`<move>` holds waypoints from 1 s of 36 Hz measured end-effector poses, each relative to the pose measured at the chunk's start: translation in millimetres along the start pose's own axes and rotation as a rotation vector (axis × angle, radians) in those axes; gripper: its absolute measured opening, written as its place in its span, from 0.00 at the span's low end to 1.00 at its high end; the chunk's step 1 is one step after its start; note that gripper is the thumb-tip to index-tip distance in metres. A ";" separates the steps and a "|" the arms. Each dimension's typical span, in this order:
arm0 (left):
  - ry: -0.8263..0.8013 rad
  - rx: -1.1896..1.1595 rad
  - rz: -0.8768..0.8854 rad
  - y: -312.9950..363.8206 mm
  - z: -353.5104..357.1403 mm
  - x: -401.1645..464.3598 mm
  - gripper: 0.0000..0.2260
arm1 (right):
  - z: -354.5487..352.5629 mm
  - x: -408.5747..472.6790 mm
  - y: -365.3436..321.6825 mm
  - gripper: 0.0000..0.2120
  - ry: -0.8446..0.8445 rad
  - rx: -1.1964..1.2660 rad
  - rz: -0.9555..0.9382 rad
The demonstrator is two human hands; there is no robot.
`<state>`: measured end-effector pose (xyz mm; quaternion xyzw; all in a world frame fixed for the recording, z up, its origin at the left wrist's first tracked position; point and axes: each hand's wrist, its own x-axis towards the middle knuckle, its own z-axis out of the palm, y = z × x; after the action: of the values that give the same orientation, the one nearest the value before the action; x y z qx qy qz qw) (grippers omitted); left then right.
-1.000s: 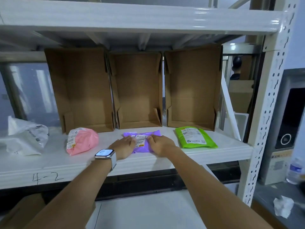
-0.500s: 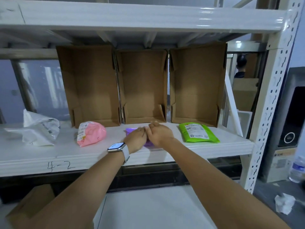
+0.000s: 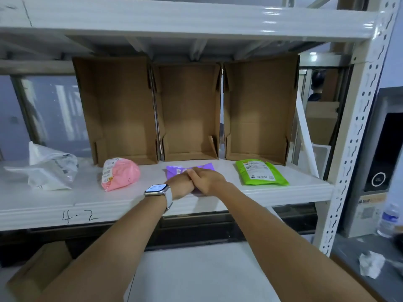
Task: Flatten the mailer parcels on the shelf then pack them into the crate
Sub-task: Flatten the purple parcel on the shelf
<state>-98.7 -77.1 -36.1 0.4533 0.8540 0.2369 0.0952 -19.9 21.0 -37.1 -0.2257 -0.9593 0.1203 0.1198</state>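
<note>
Cardboard boxes, 3 upright, look empty; both hands' fingers press, seemingly closed, on the purple mailer.

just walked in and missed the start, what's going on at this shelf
A person is pressing both hands, left hand and right hand, together on a purple mailer parcel at the shelf front, apparently flattening it. A puffy pink parcel lies to its left, a flat green one to its right. Three open cardboard boxes stand empty behind.

Left hand and right hand together atop the purple mailer — pink mailer left, green mailer right.
</note>
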 end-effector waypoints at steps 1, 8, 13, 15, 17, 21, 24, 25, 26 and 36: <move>0.003 -0.002 0.007 -1.1 -3.7 2.1 0.20 | -4.3 -1.0 2.0 0.29 -0.011 0.038 0.019; 0.003 0.250 -0.019 -18.5 -7.0 -1.0 0.28 | -1.6 -8.1 23.8 0.25 -0.010 -0.025 0.120; 0.017 0.223 -0.026 -20.5 -6.7 1.0 0.29 | -1.5 -5.6 23.2 0.24 -0.042 -0.066 0.107; 0.002 0.232 -0.026 -21.1 -8.3 2.0 0.30 | -1.8 -5.5 24.9 0.23 -0.041 -0.072 0.104; 0.013 0.193 -0.039 -22.1 -12.1 3.2 0.29 | -5.4 -3.9 25.0 0.24 -0.043 -0.081 0.116; 0.100 0.119 -0.023 -23.8 -20.6 12.9 0.27 | -19.7 3.7 23.2 0.26 0.038 -0.103 0.138; 0.097 0.122 -0.031 -20.5 -20.7 27.9 0.26 | -26.6 10.4 21.4 0.26 0.098 -0.127 0.093; 0.090 0.122 -0.027 -18.1 -20.1 31.5 0.26 | -26.4 12.5 19.4 0.27 0.081 -0.105 0.085; 0.089 0.116 -0.013 -15.7 -18.7 35.2 0.25 | -25.6 15.5 17.6 0.28 0.052 -0.077 0.080; 0.006 -0.020 -0.027 -16.0 4.4 57.2 0.21 | -17.8 17.4 13.3 0.32 -0.163 0.173 0.171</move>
<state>-141.4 -36.4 -44.8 0.4398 0.8580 0.2457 0.1002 -24.6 43.7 -21.1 -0.2850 -0.9291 0.2303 0.0497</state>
